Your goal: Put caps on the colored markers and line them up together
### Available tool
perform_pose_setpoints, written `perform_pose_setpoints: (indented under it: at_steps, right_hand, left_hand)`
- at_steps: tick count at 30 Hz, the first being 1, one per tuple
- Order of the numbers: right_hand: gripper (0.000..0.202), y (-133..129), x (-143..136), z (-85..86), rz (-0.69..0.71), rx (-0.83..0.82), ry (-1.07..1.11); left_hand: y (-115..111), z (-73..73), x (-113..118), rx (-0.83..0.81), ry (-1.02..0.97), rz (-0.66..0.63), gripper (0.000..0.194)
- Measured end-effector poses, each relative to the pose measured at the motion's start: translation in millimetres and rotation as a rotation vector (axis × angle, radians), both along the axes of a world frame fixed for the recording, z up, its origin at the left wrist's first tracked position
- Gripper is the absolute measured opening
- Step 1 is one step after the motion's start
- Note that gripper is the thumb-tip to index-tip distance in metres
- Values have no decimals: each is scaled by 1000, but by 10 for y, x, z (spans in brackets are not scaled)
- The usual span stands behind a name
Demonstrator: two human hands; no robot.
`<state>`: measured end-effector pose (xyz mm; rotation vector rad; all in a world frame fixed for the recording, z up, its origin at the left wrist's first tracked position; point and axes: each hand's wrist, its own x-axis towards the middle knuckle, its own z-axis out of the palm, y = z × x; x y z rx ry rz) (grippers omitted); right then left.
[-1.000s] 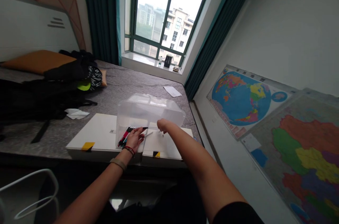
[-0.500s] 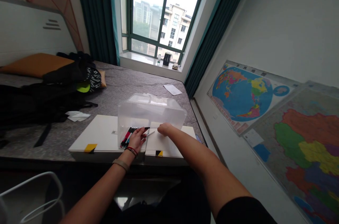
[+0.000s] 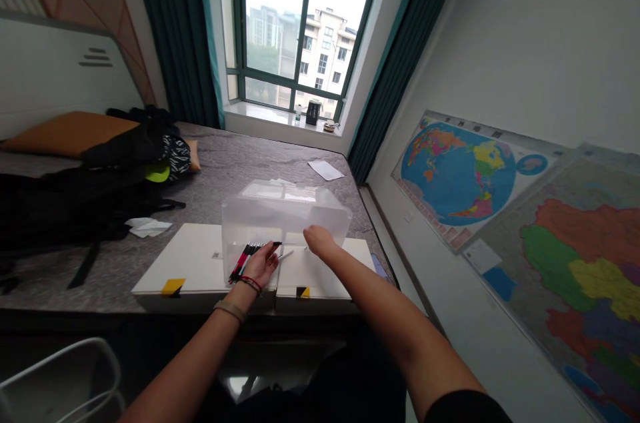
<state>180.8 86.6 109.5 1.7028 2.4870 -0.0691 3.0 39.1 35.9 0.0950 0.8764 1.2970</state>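
My left hand [image 3: 262, 265] has its fingers closed on a pen [image 3: 277, 245] with a dark end, which points right. A thin pale rod [image 3: 286, 255] sticks out just below it, beside the fingertips. My right hand [image 3: 319, 240] is a closed fist a little to the right. Whatever it pinches is hidden, apart from a tiny pale bit under the fingers. Several pens [image 3: 242, 263], red, black and white, lie side by side left of my left hand. A translucent plastic box [image 3: 260, 219] stands around and behind both hands.
Two white flat boxes [image 3: 175, 255] with yellow-black tabs lie under the plastic box at the edge of a grey surface [image 3: 240, 156]. Black bags [image 3: 60, 209] and crumpled paper [image 3: 149, 227] are on the left. A white sheet [image 3: 325, 170] lies near the window. Maps [image 3: 465, 169] hang on the right wall.
My right hand has moved a little up and right, farther from my left hand. My left hand stays by the pens with its fingers closed. The view has tilted slightly.
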Motion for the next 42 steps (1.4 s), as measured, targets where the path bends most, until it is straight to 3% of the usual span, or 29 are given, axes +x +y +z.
perform_pose_setpoints:
  at_steps: [2, 4, 8, 10, 14, 21, 25, 28, 31, 34, 42]
  right_hand:
    - [21, -61, 8, -1, -157, 117, 206]
    - [15, -153, -29, -74, -332, 199, 587]
    - [18, -365, -217, -346, -607, 101, 1407]
    - [22, -464, -317, -460, -707, 82, 1610]
    - [22, -660, -400, -539, -805, 181, 1647]
    - [23, -945, -305, -517, -729, 127, 1828]
    - [25, -906, -225, -460, -728, 17, 1901]
    - [26, -795, -158, -389, -729, -156, 1849]
    - [28, -703, -130, -356, -688, -289, 1797]
    - [30, -678, -154, -386, -623, -356, 1886]
    - [30, -775, -190, -517, -579, -446, 2021]
  left_hand:
    - [25, 21, 23, -20, -37, 13, 9]
    - [46, 32, 65, -32, -48, 28, 12]
    - [76, 25, 195, -34, -32, 36, 13]
    - [85, 15, 269, -12, -20, 48, 13]
    - [101, 26, 391, -21, 2, 89, 15]
    - [94, 114, 518, -50, 32, 56, 17]
    - [-7, 110, 544, 28, 128, 68, 2]
    - [-103, 62, 513, 209, 305, 43, 16]
    - [-180, 22, 449, 358, 430, -74, 23]
    - [-227, 23, 393, 462, 528, -166, 23]
    - [-302, 114, 366, 503, 636, -183, 31]
